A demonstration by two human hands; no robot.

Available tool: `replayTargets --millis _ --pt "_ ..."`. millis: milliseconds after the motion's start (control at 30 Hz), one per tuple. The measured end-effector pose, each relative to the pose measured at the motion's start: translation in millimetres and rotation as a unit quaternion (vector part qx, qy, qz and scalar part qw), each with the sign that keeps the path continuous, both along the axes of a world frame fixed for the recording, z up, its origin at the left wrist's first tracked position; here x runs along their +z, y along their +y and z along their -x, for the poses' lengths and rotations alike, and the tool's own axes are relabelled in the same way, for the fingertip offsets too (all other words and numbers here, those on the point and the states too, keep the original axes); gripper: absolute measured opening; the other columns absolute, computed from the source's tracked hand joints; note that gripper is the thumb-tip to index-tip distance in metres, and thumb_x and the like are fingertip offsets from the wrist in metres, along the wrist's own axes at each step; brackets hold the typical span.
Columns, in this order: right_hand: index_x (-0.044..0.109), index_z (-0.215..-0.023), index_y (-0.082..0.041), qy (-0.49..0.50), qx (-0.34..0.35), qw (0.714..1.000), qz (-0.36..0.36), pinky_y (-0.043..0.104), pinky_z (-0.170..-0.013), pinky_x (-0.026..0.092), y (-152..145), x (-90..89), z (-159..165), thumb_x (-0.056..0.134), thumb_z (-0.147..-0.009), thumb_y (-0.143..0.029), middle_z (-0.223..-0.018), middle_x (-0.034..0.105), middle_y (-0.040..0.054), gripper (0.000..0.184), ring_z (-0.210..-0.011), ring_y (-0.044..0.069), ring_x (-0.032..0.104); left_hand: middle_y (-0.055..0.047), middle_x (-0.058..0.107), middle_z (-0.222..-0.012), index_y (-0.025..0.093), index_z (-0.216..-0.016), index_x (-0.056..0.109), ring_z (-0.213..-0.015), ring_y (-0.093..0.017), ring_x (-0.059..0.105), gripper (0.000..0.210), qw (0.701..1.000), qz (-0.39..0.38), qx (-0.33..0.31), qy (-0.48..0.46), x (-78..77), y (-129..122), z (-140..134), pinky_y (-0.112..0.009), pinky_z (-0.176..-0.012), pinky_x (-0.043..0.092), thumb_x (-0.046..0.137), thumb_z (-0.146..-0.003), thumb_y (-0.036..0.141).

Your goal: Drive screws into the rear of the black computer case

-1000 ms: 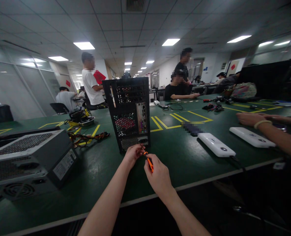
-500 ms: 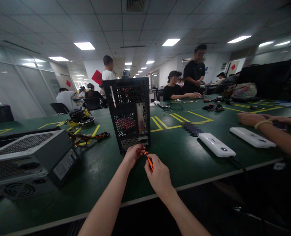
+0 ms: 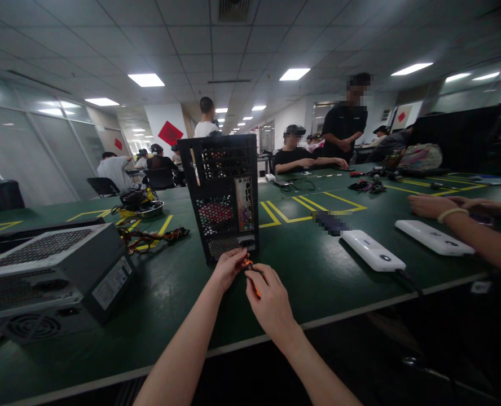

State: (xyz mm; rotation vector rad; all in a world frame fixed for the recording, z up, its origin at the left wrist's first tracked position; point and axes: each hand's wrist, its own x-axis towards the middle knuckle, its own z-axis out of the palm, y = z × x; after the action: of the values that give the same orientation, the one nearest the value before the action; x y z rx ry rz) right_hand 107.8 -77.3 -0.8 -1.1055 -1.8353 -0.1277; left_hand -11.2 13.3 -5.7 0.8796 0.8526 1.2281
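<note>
Right hand (image 3: 271,294) grips a slim orange screwdriver (image 3: 249,264), left hand (image 3: 228,269), hold unclear, by the perforated boxy case (image 3: 228,183)

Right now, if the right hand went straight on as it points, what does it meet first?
Likely the left hand, near the orange screwdriver in the right hand; then the PC case behind it. Depth there is unclear.

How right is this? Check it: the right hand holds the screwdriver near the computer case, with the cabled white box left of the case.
The side is wrong: the head view shows the cabled white box to the right of the computer case. The right hand does hold the screwdriver near the case.
</note>
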Motion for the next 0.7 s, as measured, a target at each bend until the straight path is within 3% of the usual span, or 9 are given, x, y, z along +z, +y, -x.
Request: replayTargets --millis 367,567,700 --pt "0.041 -0.105 -0.015 -0.014 -0.010 0.998 0.061 0.030 -0.072 0.043 -1.4 1.3 -0.1 0.036 -0.082 -0.023 -0.092 0.052 0.0075 0.025 -0.084 0.017 0.051 -0.005 0.059 -0.068 0.008 -0.074 0.062 -0.053 -0.005 0.051 0.013 0.999 0.012 -0.007 -0.029 -0.3 1.1 0.7 -0.016 -0.050 0.041 0.063 -0.062 0.013" --pt "0.047 -0.084 -0.017 -0.035 -0.032 0.998 0.033 0.029 -0.068 0.043 -0.5 -0.5 -0.3 0.039 -0.077 -0.012 -0.082 0.050 0.0050 0.012 -0.077 0.016 0.049 -0.005 0.060 -0.068 0.008 -0.074 0.061 -0.054 -0.006 0.053 0.013 0.999 0.024 0.001 -0.024 2.6 -0.8 0.1 -0.016 -0.051 0.042 0.062 -0.062 0.013" --pt "0.050 -0.085 -0.019 -0.061 -0.019 0.998 0.024 0.031 -0.070 0.042 -1.4 1.9 0.0 0.039 -0.077 -0.012 -0.086 0.049 0.0053 0.015 -0.080 0.016 0.048 -0.005 0.060 -0.070 0.009 -0.075 0.061 -0.055 -0.007 0.054 0.013 0.999 0.021 -0.003 -0.026 3.1 -1.8 0.2 -0.017 -0.052 0.042 0.062 -0.062 0.012"
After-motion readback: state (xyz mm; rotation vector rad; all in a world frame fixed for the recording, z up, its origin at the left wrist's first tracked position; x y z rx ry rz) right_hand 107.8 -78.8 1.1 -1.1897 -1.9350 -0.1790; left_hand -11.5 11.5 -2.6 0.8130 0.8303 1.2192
